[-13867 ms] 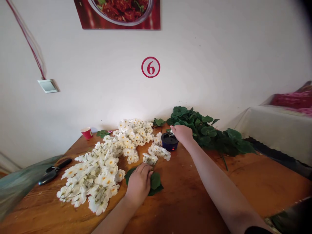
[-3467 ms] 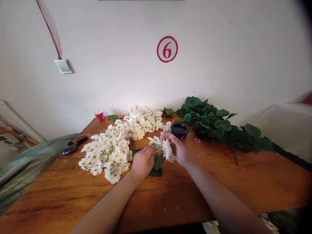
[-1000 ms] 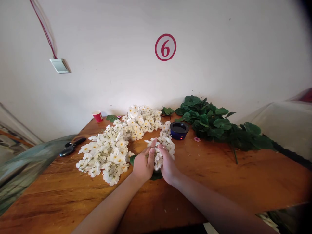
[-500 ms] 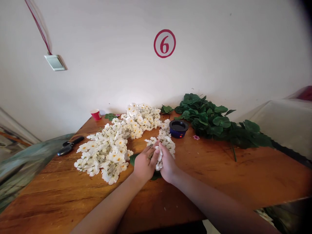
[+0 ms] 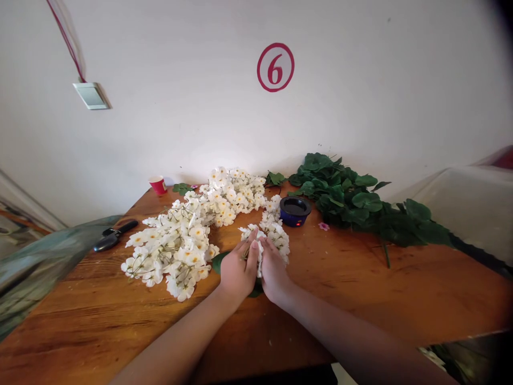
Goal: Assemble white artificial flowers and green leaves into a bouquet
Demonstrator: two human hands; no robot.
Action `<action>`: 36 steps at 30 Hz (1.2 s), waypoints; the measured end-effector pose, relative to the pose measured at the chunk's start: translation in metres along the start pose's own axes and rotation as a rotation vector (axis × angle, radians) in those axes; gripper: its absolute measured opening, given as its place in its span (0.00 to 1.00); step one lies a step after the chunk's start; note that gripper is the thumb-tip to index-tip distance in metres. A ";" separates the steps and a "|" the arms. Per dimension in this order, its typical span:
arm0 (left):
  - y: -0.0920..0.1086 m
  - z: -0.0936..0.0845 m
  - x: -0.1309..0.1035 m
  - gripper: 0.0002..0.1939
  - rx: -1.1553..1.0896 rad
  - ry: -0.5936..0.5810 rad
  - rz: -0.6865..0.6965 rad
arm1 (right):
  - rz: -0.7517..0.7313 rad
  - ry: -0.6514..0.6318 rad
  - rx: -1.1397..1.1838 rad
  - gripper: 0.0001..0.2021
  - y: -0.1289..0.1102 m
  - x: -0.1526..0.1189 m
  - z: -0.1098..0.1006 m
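Observation:
My left hand [image 5: 239,267] and my right hand [image 5: 273,270] are pressed close together over the middle of the table, closed around white artificial flowers [image 5: 260,256]. Thin stems poke out between the fingers of my left hand. Just beyond my hands lies a small heap of loose white flowers [image 5: 278,235]. A green leaf [image 5: 219,261] shows beside my left hand, and another dark green piece shows under the hands. To the left spreads a large pile of white flowers with yellow centres [image 5: 176,248]. A dark blue pot [image 5: 295,212] with a red light stands beyond my right hand.
A heap of green leaf stems [image 5: 356,203] lies at the back right, a small pink flower [image 5: 324,226] near it. Black-handled pliers or cutters [image 5: 114,235] rest at the left edge. A red paper cup [image 5: 158,185] stands at the back left of the wooden table [image 5: 360,289].
My right hand's fingers have closed further over the white flowers, and its thumb no longer shows as before. The view has shifted slightly; the other things lie where they were.

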State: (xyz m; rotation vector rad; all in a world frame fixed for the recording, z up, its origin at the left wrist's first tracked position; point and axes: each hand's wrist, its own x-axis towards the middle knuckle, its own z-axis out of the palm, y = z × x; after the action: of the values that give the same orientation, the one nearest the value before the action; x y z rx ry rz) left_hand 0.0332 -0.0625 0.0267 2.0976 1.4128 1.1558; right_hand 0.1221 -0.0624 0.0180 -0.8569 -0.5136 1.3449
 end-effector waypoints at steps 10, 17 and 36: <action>0.002 -0.003 0.001 0.24 0.053 -0.040 0.020 | 0.163 -0.066 0.122 0.10 -0.013 -0.002 0.005; 0.000 -0.003 0.003 0.21 0.017 -0.053 0.068 | 0.157 -0.035 0.130 0.11 -0.009 0.001 0.002; 0.002 -0.003 0.000 0.20 -0.011 -0.016 0.101 | 0.044 0.030 0.043 0.10 -0.004 -0.002 0.000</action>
State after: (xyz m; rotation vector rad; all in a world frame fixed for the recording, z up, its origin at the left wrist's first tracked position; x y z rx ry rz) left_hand 0.0323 -0.0643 0.0300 2.1878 1.3035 1.1795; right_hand 0.1244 -0.0648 0.0218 -0.8558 -0.4439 1.3764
